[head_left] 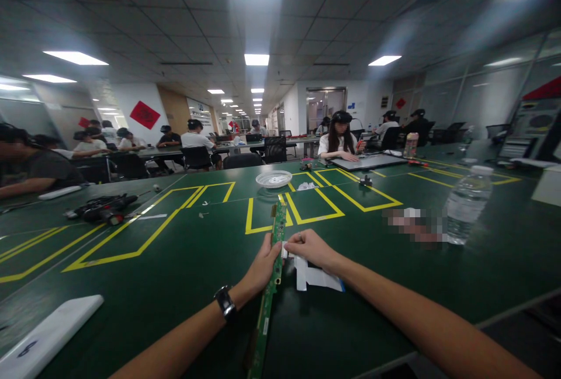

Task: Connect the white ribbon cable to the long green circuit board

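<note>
A long, narrow green circuit board (265, 320) stretches away from me, tilted up over the table. My left hand (264, 262), with a watch (225, 302) on its wrist, is closed around the board near its middle. Beside the board's right edge, my right hand (313, 249) is closed in a pinch at the white end of a flat ribbon cable. The white ribbon cable (322, 278) hangs folded below those fingers and has a blue tip. Whether its end sits in a connector is hidden by my fingertips.
Yellow tape (302, 218) marks boxes on the green table (197, 332). A white basket (274, 179) stands ahead, a water bottle (468, 207) to the right. At left lie a black tool-like object (103, 208) and a white block (52, 332). A person (340, 139) sits opposite.
</note>
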A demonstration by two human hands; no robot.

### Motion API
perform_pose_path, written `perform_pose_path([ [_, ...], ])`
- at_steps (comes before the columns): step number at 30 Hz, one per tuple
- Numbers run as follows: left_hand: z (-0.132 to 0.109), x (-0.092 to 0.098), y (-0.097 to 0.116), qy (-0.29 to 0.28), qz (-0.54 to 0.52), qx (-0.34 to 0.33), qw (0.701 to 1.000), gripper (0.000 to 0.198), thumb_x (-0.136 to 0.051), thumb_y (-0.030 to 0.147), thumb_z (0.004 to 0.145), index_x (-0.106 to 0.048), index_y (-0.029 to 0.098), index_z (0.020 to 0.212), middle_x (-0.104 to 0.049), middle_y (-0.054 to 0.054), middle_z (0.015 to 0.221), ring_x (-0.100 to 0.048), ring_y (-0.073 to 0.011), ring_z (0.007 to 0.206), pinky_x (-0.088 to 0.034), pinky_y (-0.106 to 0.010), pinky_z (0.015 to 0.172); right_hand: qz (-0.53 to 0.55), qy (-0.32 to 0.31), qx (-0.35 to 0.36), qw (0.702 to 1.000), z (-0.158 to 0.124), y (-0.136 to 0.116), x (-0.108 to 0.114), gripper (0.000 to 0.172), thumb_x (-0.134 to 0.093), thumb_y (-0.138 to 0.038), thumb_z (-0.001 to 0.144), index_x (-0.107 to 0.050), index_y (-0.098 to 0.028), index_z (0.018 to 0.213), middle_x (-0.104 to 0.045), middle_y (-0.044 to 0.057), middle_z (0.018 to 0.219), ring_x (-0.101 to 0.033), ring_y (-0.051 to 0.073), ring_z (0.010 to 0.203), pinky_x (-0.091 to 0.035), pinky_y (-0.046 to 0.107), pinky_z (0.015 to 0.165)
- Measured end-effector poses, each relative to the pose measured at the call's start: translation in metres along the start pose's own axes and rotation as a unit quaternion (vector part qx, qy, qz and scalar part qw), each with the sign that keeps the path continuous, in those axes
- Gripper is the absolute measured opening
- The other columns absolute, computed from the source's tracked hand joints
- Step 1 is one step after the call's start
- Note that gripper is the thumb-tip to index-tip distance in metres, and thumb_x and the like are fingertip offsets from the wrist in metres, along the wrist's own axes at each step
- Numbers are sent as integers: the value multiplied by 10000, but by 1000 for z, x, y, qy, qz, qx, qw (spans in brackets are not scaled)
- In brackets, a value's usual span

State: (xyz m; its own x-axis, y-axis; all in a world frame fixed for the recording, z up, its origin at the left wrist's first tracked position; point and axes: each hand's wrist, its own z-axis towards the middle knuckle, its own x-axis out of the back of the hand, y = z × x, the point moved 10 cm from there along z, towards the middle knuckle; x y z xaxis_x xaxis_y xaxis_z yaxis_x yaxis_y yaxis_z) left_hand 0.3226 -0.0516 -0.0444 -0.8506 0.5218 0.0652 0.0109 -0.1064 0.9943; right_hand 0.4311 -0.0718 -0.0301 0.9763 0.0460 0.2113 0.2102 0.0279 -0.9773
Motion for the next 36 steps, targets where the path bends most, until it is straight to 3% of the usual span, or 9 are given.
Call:
perform_pose_path([
  [7,-2,0,9,2,34,-32,999,377,-466,435,887,-471,219,1197,-620,-60,1119,-583,-167,1009,-434,-251,863,23,36,15,999,1,3,0,218,-673,-333,709,-654,-120,669,-628,9,620,-521,103,550,-373,211,533],
  [11,0,3,2,11,31,-19,999,425,-496,462,863,-460,210,1203,-639,-55,1004,-606,-162,868,-458,-236,740,31,35,24,999,0,1,-3,248,-683,-367,704,-645,-126,665,-622,6,623,-517,105,561,-376,217,547],
  [16,9,-1,-14,13,-84,32,996,429,-549,483,820,-506,194,1134,-595,4,750,-549,-103,607,-431,-186,560,14,36,5,999,12,11,2,248,-662,-373,705,-648,-128,673,-611,-1,595,-488,95,524,-347,206,509],
  [19,17,7,-14,44,-157,8,987,359,-597,455,785,-562,168,998,-580,-8,781,-543,-98,645,-450,-190,585,-30,45,-2,999,21,14,18,239,-642,-355,707,-673,-118,701,-610,-3,591,-463,87,507,-321,199,488],
  [22,23,33,-18,110,-179,-7,978,347,-599,420,770,-546,187,1021,-557,-15,855,-528,-107,689,-460,-207,569,-104,111,4,988,25,13,58,247,-610,-338,729,-694,-106,739,-639,18,638,-491,102,544,-336,204,513],
  [27,27,91,-11,219,-15,-40,975,327,-531,378,801,-529,218,1086,-553,-21,920,-523,-128,769,-427,-201,562,-244,231,-41,941,17,22,148,343,-475,-364,837,-707,-112,822,-672,72,724,-574,156,636,-366,229,556],
  [31,30,113,-9,252,34,-36,967,308,-494,382,815,-518,211,1070,-582,-32,960,-533,-136,771,-410,-218,583,-476,247,-100,838,11,25,195,345,-452,-348,855,-712,-135,776,-675,121,778,-614,216,756,-398,269,648],
  [33,31,114,-10,249,39,-35,967,300,-499,363,808,-515,205,1062,-588,-34,960,-533,-137,766,-401,-220,585,-540,237,-72,804,12,19,198,288,-462,-294,847,-714,-156,862,-681,121,881,-611,220,844,-410,277,729],
  [36,33,107,-8,226,39,-53,972,291,-521,330,788,-513,200,1049,-581,-22,924,-529,-128,745,-395,-217,600,-570,169,52,803,18,8,169,283,-459,-241,850,-685,-174,1006,-656,99,1037,-572,200,979,-384,266,865],
])
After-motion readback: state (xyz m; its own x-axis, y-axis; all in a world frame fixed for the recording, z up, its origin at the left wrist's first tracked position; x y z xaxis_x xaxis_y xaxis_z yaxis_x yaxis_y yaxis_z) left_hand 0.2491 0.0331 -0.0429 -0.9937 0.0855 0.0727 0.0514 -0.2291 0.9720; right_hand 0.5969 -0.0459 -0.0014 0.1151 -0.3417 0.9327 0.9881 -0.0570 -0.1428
